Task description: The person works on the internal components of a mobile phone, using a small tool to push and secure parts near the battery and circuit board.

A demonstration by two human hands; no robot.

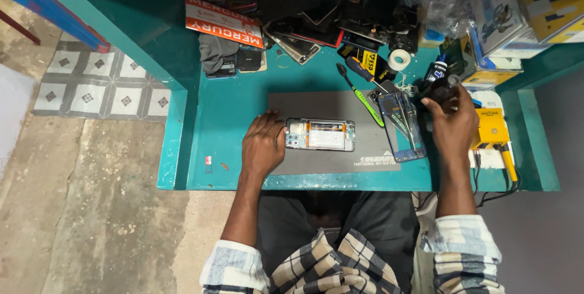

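An opened phone (320, 134) with its back off lies flat on a grey work mat (340, 108) on the teal bench. My left hand (263, 145) rests on the mat, fingers curled against the phone's left end, steadying it. My right hand (451, 116) is raised over the right side of the bench, closed around a small dark object (439, 87) that I cannot identify. A blue phone frame (401, 125) lies on the mat's right edge, just left of that hand.
A green-handled brush (360, 95), a black-and-yellow screwdriver (365, 67) and a tape roll (399, 59) lie behind the mat. Phone parts and boxes crowd the back of the bench. A yellow tool (490, 128) with cables sits at right. Tiled floor lies left.
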